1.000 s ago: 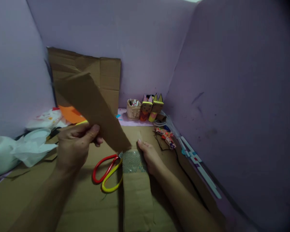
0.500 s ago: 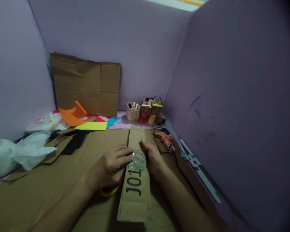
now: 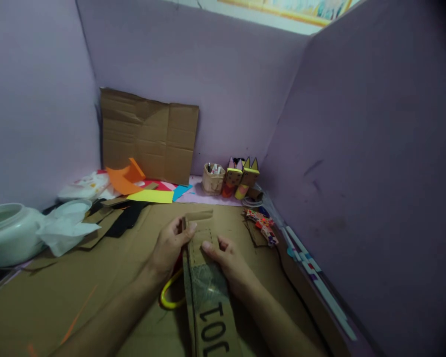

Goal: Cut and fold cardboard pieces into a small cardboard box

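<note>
1. Brown cardboard (image 3: 134, 277) covers the work surface on my feed, biggest thing in view
2. Creased cardboard sheet (image 3: 148, 139) leans upright on the back wall, clear of my hands
3. Cardboard strip (image 3: 208, 277), printed "J01", sits centre front between my hands, long way toward me, running off the lower edge of view; a second layer shows along its left side; can't tell whether the near end touches down
4. My right hand (image 3: 232, 263): narrow grip on the strip's right side, thumb flat on top by the dashed line, fingers at the edge, partly hidden
5. My left hand (image 3: 169, 248): tight pinch at the strip's far left corner, thumb on top, fingers curled at the side
6. Scissors (image 3: 173, 306): yellow loop visible just left of the strip, neither hand gripping it
7. Shiny taped patch (image 3: 210, 287) on the strip, nearer me than both thumbs
</note>
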{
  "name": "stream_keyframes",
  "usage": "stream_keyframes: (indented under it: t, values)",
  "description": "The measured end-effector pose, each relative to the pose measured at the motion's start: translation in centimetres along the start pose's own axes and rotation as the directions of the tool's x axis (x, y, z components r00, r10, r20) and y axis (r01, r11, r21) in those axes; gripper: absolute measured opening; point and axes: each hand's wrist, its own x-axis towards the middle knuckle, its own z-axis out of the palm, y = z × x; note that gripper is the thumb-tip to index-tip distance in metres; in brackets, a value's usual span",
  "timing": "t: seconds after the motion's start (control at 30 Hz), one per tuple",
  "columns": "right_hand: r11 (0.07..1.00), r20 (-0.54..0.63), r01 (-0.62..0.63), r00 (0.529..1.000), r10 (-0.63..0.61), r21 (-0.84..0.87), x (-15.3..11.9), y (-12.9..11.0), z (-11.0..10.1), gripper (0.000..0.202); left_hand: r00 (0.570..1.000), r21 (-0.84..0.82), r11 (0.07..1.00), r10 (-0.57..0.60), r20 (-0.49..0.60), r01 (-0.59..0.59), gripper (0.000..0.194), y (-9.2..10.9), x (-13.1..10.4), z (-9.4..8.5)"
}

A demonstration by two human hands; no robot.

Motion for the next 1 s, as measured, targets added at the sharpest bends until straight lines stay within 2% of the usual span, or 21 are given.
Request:
stream_keyframes:
  t: [0.07,0.13,0.2,0.33,0.43,0.53,0.73,0.87,1.0]
  values:
    - [1.000,0.036,-0.014,0.999,0.014,-0.013,-0.3,0.5,0.3,0.036,0.999,-0.059,0.998,-0.030,0.029,0.032,0.041,0.1,-0.2,0.2]
    - [1.000,0.037,-0.008,0.999,0.009,-0.024,-0.3,0.7,0.3,0.034,0.999,-0.072,0.997,-0.030,-0.017,0.029,0.040,0.3,-0.7,0.5]
    - [1.000,-0.014,0.021,1.000,-0.021,-0.007,-0.2,0.6,0.1,0.030,0.999,-0.079,0.996,-0.037,-0.014,0.036,0.038,0.4,-1.2,0.9]
    - [0.995,-0.129,0.085,0.988,-0.079,0.042,0.1,0.0,-0.1,0.035,0.996,-0.002,0.998,-0.065,0.062,0.065,0.033,0.4,-2.1,1.5]
    - [0.990,-0.192,0.136,0.971,-0.142,-0.046,0.1,-0.2,-0.1,0.034,0.996,0.046,0.997,-0.061,0.063,0.058,0.032,0.5,-2.6,1.7]
    - [0.962,-0.243,0.199,0.939,-0.242,-0.189,-0.2,0.0,-0.1,0.034,0.994,0.010,0.998,-0.067,0.088,0.066,0.030,0.5,-2.9,1.8]
    - [0.878,-0.220,0.275,0.899,-0.380,-0.391,-0.6,0.0,0.0,0.039,0.989,-0.114,0.986,-0.109,0.101,0.120,0.030,0.4,-3.3,1.9]
    - [0.848,-0.208,0.307,0.881,-0.425,-0.432,-0.7,0.3,0.1,0.041,0.990,-0.172,0.976,-0.127,0.067,0.137,0.032,0.3,-3.6,2.2]
    - [0.874,-0.250,0.312,0.873,-0.418,-0.373,-0.9,0.6,0.3,0.042,0.998,-0.119,0.991,-0.059,0.009,0.059,0.032,0.0,-3.8,2.4]
